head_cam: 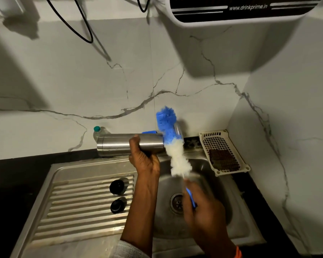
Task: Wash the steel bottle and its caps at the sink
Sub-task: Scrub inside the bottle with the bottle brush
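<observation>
Left hand (145, 155) grips bottle (130, 145) sideways above sink (203, 168), right hand (203, 207) grips brush (172, 144) outside its mouth; wet steel may slip.

"www.drinkprime.in" on wall-mounted water purifier (250, 11)

Left hand (144, 157) holds cylindrical steel bottle (119, 146) sideways above sink's back rim, mouth pointing right. Right hand (199, 207), over round-drained steel sink basin (222, 183), holds blue-and-white bristle bottle brush (173, 146) just right of the mouth. Two round black caps (117, 187) sit on ribbed steel drainboard (73, 211), left of basin. Cream perforated plastic basket (222, 146) right of basin, against wall.
</observation>
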